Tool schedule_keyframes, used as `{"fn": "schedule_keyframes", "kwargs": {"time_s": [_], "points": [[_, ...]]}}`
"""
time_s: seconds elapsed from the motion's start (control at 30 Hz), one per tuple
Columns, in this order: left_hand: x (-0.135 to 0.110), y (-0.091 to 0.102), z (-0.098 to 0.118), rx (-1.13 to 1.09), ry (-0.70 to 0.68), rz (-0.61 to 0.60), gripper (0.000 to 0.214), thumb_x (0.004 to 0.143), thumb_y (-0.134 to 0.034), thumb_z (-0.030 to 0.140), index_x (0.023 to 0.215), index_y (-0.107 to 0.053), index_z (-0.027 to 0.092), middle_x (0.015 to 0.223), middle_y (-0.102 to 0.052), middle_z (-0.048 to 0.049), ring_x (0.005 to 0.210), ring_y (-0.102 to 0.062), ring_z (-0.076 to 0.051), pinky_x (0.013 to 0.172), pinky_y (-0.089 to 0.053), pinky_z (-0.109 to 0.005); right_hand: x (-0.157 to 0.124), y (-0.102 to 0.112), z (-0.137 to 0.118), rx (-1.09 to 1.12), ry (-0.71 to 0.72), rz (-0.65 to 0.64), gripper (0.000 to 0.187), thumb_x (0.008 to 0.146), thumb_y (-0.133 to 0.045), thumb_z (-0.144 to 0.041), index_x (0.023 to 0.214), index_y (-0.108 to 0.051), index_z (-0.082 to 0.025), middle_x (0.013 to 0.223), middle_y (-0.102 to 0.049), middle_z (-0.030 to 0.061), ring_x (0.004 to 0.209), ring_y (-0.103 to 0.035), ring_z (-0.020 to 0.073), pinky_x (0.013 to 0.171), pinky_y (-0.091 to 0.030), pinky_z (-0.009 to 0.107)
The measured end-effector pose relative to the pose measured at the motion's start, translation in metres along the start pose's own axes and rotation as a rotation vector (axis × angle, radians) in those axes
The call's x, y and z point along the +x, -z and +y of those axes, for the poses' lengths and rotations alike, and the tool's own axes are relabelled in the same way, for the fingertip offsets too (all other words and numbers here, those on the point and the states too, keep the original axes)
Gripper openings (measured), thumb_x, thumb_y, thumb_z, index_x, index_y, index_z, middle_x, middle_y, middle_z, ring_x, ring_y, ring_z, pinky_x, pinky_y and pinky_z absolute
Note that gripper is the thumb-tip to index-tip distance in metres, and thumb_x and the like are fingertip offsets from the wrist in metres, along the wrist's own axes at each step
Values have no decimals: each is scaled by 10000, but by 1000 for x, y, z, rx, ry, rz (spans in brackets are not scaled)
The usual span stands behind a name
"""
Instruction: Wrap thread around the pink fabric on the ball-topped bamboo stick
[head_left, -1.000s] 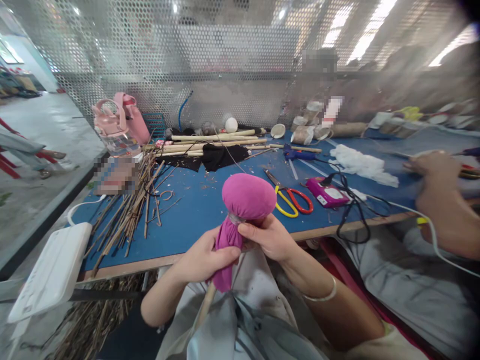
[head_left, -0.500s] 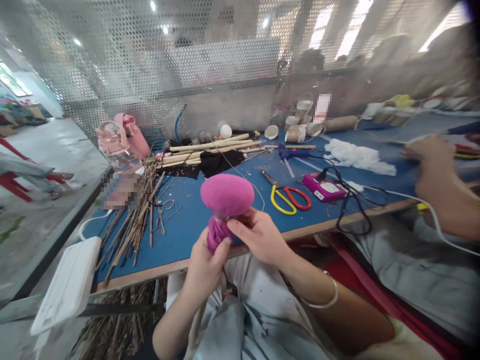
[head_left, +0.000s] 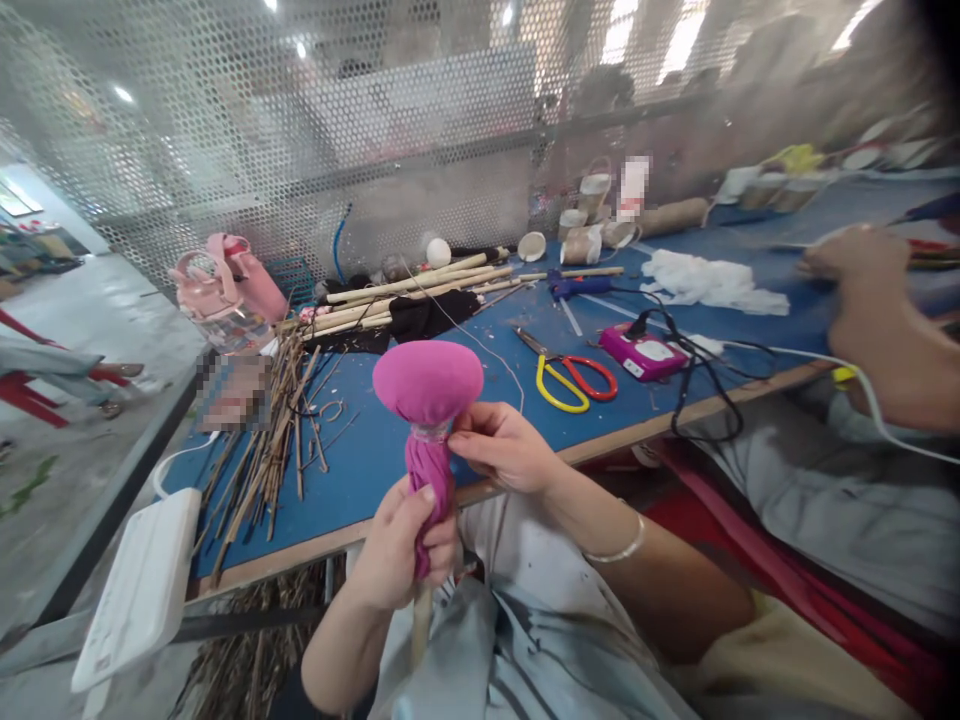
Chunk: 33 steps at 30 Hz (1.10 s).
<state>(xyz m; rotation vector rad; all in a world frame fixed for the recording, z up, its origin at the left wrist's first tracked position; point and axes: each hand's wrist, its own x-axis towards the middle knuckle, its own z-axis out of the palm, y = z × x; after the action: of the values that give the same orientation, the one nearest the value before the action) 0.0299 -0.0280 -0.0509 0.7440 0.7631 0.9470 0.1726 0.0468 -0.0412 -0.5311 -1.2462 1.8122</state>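
Observation:
In front of me stands a wooden stick [head_left: 422, 622] topped by a rounded form covered in magenta cloth [head_left: 427, 380]. Below the rounded top, a pale thread [head_left: 430, 433] binds the cloth at a narrow neck. The gathered cloth hangs down the stick, and my left hand [head_left: 405, 535] is wrapped round both. At the neck's right side, my right hand [head_left: 502, 445] is closed in a pinch. A thin thread crosses the table and passes behind that hand; its end at the fingertips is hidden.
Scissors [head_left: 566, 370] with yellow and red handles lie on the blue table [head_left: 360, 480], near a magenta box [head_left: 643, 352] with a black cable. Dry twigs [head_left: 262, 460], a white power bank [head_left: 142, 585] and a pink bottle [head_left: 232, 290] are leftward. A co-worker's arm [head_left: 874, 310] is at right.
My left hand has slid down the gathered cloth, so the bound neck and more cloth now show. The magenta top tilts less toward me. My right hand stays at the neck.

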Motion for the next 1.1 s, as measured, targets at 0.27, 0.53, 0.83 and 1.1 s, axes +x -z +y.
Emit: {"fn": "schedule_keyframes", "kwargs": {"time_s": [0.27,0.53,0.83,1.1], "points": [[14,9,-14,-564,287,-578,323,718,-557,486,676,-376,223,363,-129,153,247,34,2,211,-91,-109,8,5,6,167,-118,-228,400,591,-783,-397,806,-560,-144,586,-538,-43,432,-426,41,397,-325,159],[16,3,7,129,-41,-13,367,773,-476,482,943,-543,164,585,-555,12,402,-475,-108,400,-419,-222,2,6,-3,-147,16,-18,326,711,-673,-437,724,-597,-120,628,-534,-6,533,-451,77,506,-392,210],[17,-21,19,1048,-445,638,540,918,-335,397,1393,-320,141,1378,-457,-159,1261,-440,-233,1029,-337,-377,8,-13,13,-202,32,214,274,716,-640,-364,855,-590,-133,643,-575,-12,575,-498,105,558,-411,222],[18,-13,-8,1026,-315,635,451,849,-477,330,1246,-422,122,1046,-645,-132,908,-621,-228,776,-460,-328,8,-8,1,-495,73,173,299,773,-582,-414,711,-579,-122,595,-511,-11,538,-411,89,499,-341,210]]}}
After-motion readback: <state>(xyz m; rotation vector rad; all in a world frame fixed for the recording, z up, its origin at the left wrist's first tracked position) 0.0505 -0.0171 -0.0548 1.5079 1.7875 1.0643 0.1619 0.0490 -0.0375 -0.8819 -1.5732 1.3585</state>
